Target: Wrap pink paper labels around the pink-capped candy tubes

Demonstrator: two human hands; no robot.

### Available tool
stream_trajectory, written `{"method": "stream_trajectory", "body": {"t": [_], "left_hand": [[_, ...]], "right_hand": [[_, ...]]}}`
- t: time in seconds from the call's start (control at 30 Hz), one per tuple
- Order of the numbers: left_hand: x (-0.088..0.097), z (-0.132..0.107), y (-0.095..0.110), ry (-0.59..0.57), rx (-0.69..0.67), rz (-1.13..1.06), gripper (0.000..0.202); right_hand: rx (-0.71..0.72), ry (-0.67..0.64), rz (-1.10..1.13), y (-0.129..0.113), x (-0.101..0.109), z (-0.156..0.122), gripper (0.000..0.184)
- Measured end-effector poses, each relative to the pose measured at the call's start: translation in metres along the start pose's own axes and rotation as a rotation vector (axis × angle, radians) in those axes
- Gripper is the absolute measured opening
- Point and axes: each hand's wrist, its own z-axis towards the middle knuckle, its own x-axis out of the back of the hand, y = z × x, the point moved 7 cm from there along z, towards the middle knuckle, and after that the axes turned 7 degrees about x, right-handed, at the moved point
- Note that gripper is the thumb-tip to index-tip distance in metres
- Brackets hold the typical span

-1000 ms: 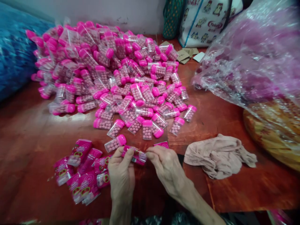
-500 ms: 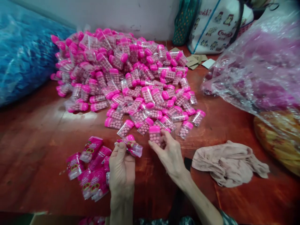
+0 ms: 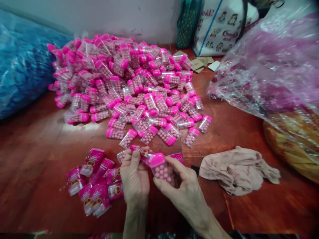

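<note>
My left hand (image 3: 137,179) pinches a pink printed plastic sleeve (image 3: 142,152) between thumb and fingers. Between the thumb and fingers of my right hand (image 3: 183,182) is a clear candy box (image 3: 161,170) with a pink cap and pink balls inside. Its cap end meets the right end of the sleeve; whether it has gone inside, I cannot tell. Left of my hands lie several sleeved candy boxes (image 3: 96,196). Beyond them spreads a big heap of unsleeved candy boxes (image 3: 139,93). A flat pink printed piece (image 3: 177,157) shows behind my right fingers.
A blue bulging plastic bag (image 3: 22,66) stands at the left. At the right are a clear bag with pink contents (image 3: 279,66), a crumpled beige cloth (image 3: 239,171) and a yellowish round item (image 3: 291,146). A white printed bag (image 3: 221,30) and cardboard scraps (image 3: 199,64) sit at the back.
My right hand has brought the candy box from the heap's front edge down toward me, against the sleeve in my left hand. The view has shifted slightly.
</note>
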Motion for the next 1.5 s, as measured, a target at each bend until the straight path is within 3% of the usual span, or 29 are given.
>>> {"method": "stream_trajectory", "body": {"t": [0.4,0.57,0.77,0.93,1.13,1.27,1.4,1.5], "left_hand": [[-0.02,-0.01,-0.021,-0.137,0.168,-0.021,0.019],[-0.024,-0.01,-0.03,-0.18,0.246,0.041,0.01],[-0.027,-0.004,-0.033,-0.347,0.256,0.077,0.026],[-0.029,-0.005,-0.042,-0.468,0.346,0.072,0.032],[-0.028,-0.007,-0.039,-0.358,0.311,0.035,0.016],[-0.027,-0.006,-0.037,-0.326,0.304,0.07,0.01],[-0.029,-0.007,-0.039,-0.381,0.352,0.091,0.015],[-0.035,-0.017,-0.042,-0.462,0.413,0.1,0.027]], "right_hand": [[0.17,0.161,-0.153,0.004,0.012,-0.001,0.041],[0.169,0.057,-0.048,0.006,0.007,-0.003,0.045],[-0.061,-0.123,0.159,0.014,0.008,-0.001,0.044],[-0.08,-0.16,0.204,0.02,0.011,-0.003,0.045],[0.113,0.001,0.054,0.014,0.007,-0.007,0.049],[0.214,0.03,-0.007,0.01,0.001,-0.009,0.05],[0.164,-0.066,0.015,0.013,-0.008,-0.014,0.041],[0.154,-0.005,0.052,0.013,-0.004,-0.017,0.04]]}}
